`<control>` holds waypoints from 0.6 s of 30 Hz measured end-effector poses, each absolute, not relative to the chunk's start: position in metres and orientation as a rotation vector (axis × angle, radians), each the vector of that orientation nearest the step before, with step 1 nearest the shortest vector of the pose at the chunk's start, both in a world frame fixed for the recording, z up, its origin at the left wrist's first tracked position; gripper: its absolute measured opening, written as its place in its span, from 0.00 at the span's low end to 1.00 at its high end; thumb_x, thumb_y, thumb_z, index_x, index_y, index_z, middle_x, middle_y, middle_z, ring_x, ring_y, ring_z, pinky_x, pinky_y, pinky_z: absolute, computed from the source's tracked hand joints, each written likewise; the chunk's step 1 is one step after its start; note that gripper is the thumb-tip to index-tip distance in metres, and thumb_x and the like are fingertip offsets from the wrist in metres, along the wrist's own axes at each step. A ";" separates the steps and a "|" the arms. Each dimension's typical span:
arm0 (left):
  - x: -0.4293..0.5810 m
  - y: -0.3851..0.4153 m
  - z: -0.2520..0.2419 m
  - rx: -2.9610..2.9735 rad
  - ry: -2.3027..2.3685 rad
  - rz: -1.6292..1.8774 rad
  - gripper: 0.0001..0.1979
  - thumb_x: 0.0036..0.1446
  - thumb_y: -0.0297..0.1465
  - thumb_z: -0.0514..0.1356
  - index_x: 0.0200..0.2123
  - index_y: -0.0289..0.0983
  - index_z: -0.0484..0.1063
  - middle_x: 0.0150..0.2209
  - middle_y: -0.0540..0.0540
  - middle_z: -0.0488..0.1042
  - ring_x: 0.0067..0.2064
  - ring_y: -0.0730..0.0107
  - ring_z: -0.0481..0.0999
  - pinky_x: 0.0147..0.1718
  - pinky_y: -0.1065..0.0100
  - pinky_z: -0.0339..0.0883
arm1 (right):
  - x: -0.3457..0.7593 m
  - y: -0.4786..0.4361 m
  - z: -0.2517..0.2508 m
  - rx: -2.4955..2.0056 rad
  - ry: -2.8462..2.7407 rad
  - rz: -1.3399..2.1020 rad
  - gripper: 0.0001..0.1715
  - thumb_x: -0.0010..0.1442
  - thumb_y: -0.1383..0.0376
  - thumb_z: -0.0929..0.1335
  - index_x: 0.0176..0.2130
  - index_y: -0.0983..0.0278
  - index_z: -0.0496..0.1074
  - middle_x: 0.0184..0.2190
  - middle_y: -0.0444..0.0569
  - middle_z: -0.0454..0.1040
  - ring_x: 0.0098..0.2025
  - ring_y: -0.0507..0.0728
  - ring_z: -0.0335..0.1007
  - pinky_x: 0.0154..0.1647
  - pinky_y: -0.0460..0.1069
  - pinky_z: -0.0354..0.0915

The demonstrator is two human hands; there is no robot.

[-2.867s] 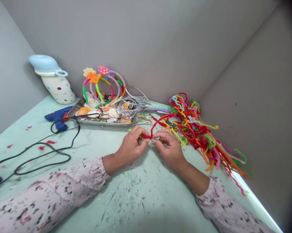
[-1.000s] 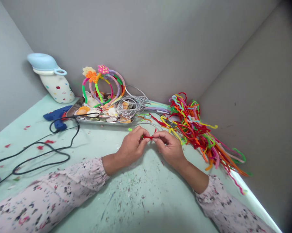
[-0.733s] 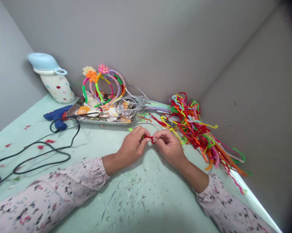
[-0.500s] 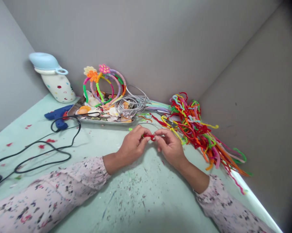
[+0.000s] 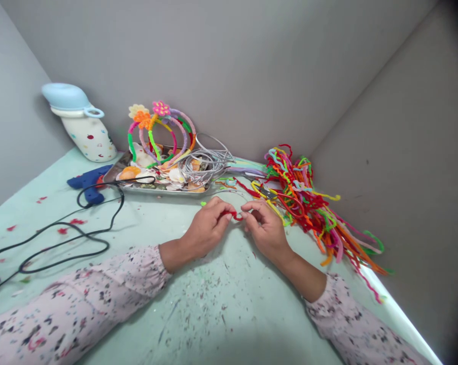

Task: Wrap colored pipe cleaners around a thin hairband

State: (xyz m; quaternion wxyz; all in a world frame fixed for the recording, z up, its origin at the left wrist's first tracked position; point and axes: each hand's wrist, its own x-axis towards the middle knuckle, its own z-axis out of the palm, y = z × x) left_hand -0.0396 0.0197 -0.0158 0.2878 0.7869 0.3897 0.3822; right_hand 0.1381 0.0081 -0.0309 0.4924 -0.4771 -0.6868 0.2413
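Observation:
Above the middle of the table, my left hand (image 5: 211, 226) pinches a short red pipe cleaner (image 5: 236, 217) between thumb and fingers. My right hand (image 5: 266, 228) is closed at its other end, thumb and forefinger together on it. A bit of silvery wire shows at the right fingertips. Behind the hands a thin grey wire (image 5: 229, 191) arcs over the table and passes out of sight behind my right hand. Whether it joins the piece in my fingers I cannot tell. Yellow-handled pliers (image 5: 267, 192) lie just beyond my right hand.
A metal tray (image 5: 164, 190) at the back holds flower headbands (image 5: 151, 133), scraps and a wire coil (image 5: 209, 165). A blue glue gun (image 5: 90, 182) with a looping black cord (image 5: 109, 238) lies left, near a bottle (image 5: 86, 132). Loose pipe cleaners (image 5: 308, 203) heap at the right.
The fingertips have drawn slightly apart, so a little more of the red pipe cleaner shows, bent downward between them. The whole view has shifted slightly.

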 end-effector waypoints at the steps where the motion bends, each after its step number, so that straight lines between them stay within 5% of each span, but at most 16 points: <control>1: -0.040 0.020 -0.016 2.102 1.044 1.020 0.09 0.62 0.29 0.51 0.38 0.37 0.71 0.36 0.47 0.69 0.39 0.67 0.68 0.41 0.65 0.63 | 0.138 0.008 -0.031 -1.155 -1.671 0.574 0.05 0.60 0.64 0.66 0.39 0.60 0.71 0.38 0.46 0.70 0.27 0.50 0.66 0.27 0.46 0.66; 18: -0.039 0.020 -0.017 2.143 1.043 0.969 0.10 0.64 0.30 0.48 0.35 0.36 0.67 0.35 0.46 0.66 0.39 0.67 0.66 0.40 0.65 0.61 | 0.138 0.007 -0.025 -1.053 -1.772 0.401 0.09 0.58 0.72 0.66 0.36 0.60 0.74 0.35 0.45 0.74 0.37 0.53 0.69 0.37 0.48 0.66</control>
